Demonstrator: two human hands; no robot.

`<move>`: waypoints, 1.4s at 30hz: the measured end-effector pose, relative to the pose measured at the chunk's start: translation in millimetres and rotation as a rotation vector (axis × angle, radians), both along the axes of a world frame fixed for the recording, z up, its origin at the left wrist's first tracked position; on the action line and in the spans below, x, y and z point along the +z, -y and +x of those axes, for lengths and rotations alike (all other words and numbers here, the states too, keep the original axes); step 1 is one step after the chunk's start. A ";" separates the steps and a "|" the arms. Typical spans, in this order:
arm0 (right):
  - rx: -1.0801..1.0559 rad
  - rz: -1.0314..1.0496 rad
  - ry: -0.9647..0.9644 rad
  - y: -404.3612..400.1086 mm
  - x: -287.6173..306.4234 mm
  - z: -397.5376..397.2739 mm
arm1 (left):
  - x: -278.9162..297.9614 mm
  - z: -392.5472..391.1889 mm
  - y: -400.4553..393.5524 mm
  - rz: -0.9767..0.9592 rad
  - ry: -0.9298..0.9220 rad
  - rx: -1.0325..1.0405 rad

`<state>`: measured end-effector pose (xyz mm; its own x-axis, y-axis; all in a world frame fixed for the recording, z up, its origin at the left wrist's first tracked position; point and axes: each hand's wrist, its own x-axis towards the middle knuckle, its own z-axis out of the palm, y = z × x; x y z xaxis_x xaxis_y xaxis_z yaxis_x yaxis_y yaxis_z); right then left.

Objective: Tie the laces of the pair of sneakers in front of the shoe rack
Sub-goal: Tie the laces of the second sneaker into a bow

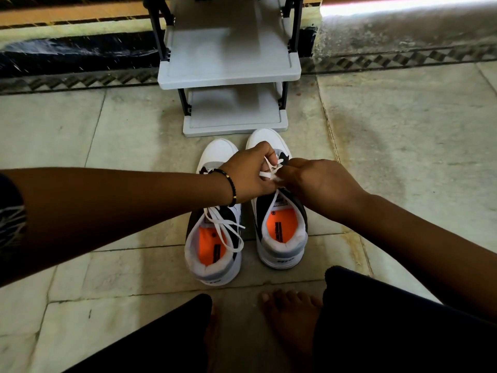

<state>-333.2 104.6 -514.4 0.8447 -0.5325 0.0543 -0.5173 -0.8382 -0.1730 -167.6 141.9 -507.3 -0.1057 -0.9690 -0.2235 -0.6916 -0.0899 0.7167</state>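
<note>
Two white and black sneakers with orange insoles stand side by side on the floor, toes toward the shoe rack. The left sneaker carries a tied white bow over its tongue. Above the right sneaker, my left hand and my right hand meet. Both pinch the right sneaker's white lace, whose loops show between the fingers. The hands hide the middle of that shoe.
The grey plastic shoe rack with dark posts stands against a dark patterned wall base. Pale stone tiles cover the floor around the shoes. My bare feet and dark-clothed knees sit close behind the sneakers' heels.
</note>
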 end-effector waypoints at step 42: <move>-0.166 0.127 -0.093 -9.5 -8.4 -27.5 | 17.7 36.7 11.4 0.147 0.225 0.018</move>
